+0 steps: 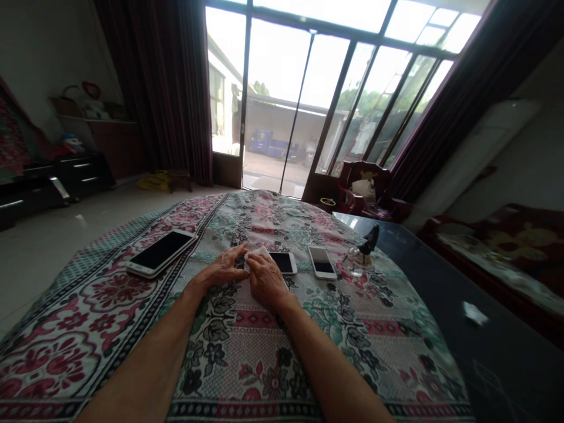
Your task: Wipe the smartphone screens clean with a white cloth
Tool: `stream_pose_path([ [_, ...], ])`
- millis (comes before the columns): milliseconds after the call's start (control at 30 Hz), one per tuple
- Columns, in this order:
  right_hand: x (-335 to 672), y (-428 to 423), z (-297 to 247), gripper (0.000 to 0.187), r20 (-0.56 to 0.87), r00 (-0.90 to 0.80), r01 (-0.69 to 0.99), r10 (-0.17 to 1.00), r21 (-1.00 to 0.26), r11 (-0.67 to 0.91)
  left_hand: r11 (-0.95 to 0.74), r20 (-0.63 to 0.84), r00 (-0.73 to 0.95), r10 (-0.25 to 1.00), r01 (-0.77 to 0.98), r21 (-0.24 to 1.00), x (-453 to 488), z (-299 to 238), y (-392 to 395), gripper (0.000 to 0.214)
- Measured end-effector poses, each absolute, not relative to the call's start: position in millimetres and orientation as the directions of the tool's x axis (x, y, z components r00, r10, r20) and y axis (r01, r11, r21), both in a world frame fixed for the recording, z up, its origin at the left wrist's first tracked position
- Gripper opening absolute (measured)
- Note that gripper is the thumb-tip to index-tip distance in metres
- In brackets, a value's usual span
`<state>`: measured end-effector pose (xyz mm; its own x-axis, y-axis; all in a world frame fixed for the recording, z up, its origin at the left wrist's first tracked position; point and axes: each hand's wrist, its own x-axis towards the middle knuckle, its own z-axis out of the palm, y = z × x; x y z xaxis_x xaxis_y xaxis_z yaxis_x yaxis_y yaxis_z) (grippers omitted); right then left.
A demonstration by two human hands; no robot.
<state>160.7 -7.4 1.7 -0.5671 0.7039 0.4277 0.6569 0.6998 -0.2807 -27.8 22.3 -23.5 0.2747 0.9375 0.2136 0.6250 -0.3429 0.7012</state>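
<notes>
A white phone with a dark screen lies on the patterned tablecloth, its left part covered by my hands. My right hand presses a folded white cloth onto it, fingers closed over the cloth. At the phone's left end, my left hand grips it between fingers and thumb; the exact contact is partly hidden. Another white phone lies to the right. Beyond it stands a clear spray bottle with a black nozzle. A larger white device with a black screen rests to the left.
The round table's cloth edge curves down on all sides. A dark glossy surface adjoins it at right, with a small white piece on it. Wooden seats stand behind, near the glass doors. Dark cabinets line the left.
</notes>
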Motion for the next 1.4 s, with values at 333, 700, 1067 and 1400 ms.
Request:
stream_pose_path([
  [333,207,9,4,0.033,0.377,-0.143,0.891,0.915,-0.354,0.285,-0.326,0.183,0.285,0.941,0.62,0.714,-24,-3,12,0.091],
  [700,182,-18,-1,0.032,0.454,-0.443,0.746,0.773,-0.292,0.598,-0.342,0.204,0.286,0.936,0.611,0.713,-25,-13,18,0.091],
  [1067,189,-24,3,0.031,0.406,-0.417,0.766,0.813,-0.324,0.554,-0.357,0.201,0.309,0.93,0.618,0.7,-27,-13,17,0.091],
  [1400,228,-25,-6,0.039,0.409,-0.115,0.905,0.905,-0.333,0.265,-0.333,0.188,0.29,0.938,0.616,0.713,-25,-13,16,0.092],
])
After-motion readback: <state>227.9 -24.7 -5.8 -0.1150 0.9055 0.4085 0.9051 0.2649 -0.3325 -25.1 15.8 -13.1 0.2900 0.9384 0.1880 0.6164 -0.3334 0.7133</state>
